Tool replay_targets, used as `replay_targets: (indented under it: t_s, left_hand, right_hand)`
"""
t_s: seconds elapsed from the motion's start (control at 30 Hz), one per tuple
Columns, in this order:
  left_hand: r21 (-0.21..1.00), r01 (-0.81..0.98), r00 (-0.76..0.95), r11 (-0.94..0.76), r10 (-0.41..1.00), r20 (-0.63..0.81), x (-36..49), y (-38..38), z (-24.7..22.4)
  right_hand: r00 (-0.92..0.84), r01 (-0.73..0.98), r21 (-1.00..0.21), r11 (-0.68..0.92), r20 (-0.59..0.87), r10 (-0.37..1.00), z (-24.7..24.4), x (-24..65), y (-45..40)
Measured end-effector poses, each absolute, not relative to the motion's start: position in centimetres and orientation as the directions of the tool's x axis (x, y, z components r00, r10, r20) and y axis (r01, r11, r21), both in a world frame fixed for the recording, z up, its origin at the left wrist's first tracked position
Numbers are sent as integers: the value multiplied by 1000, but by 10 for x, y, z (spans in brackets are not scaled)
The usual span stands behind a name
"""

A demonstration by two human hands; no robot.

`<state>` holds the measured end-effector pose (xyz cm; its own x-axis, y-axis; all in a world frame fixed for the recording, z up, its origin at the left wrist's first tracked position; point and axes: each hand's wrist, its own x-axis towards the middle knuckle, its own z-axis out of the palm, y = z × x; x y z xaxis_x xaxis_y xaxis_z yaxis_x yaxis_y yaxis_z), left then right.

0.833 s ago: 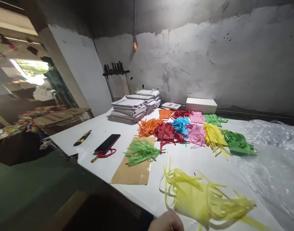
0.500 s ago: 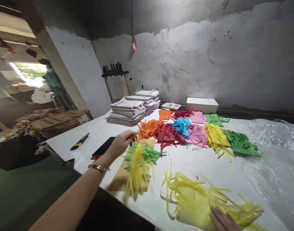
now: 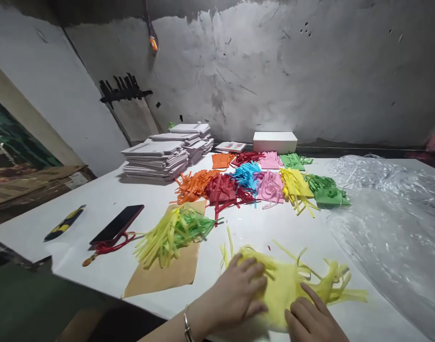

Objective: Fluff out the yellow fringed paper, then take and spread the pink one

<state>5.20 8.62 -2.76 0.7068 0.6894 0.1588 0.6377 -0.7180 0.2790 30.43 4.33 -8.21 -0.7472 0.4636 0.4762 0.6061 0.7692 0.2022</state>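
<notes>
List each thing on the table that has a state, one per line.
left hand: flat on the yellow fringe pile
right hand: resting on the same pile
yellow strips: lying across the green strips, on brown paper
phone: screen dark
white box: closed

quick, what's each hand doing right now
Left hand: open, fingers spread, pressing flat on the yellow fringed paper stack.
Right hand: open, resting on the same stack, holding nothing.
</notes>
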Motion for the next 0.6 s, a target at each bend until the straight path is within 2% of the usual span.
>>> replay_targets:
  t_s: [0.03,0.1,0.17,0.2,0.23,0.3,0.37,0.4,0.43,0.5,0.6]
  left_hand:
    - [185,706,673,-683,729,124,45,96,-28]
    - [70,876,460,-478,869,182,29,109,-26]
    - [34,948,293,-316,910,294,19,109,-24]
    - [35,957,258,-288,900,350,19,103,-24]
    - [39,948,276,-317,875,398,21,95,-26]
    - [27,835,483,-549,756,442,36,74,-34]
    - [17,574,733,-819,523,434,57,55,-48]
    - [37,488,778,-872,454,433,67,48,-56]
    - [71,450,792,-890,435,428,76,43,-63]
    - [173,471,753,-865,497,431,85,37,-75]
    - [292,476,674,-830,557,485,82,34,-84]
  right_hand:
    - [-757,600,209,773,462,462,-82,310,39]
    - [-741,616,208,759,481,469,-82,323,31]
    - [-729,620,212,756,513,454,-81,333,24]
    - [-729,612,216,761,527,437,-80,336,21]
    - [-729,604,219,767,541,419,-78,338,19]
    - [-720,590,213,779,575,389,-73,338,18]
    - [-701,588,193,785,605,377,-68,337,19]
    - [-690,588,182,788,622,371,-67,337,19]
    - [-680,586,168,793,634,368,-66,337,19]
    - [-658,591,114,799,640,396,-68,338,16]
    - [-564,657,-63,751,619,546,-75,338,8]
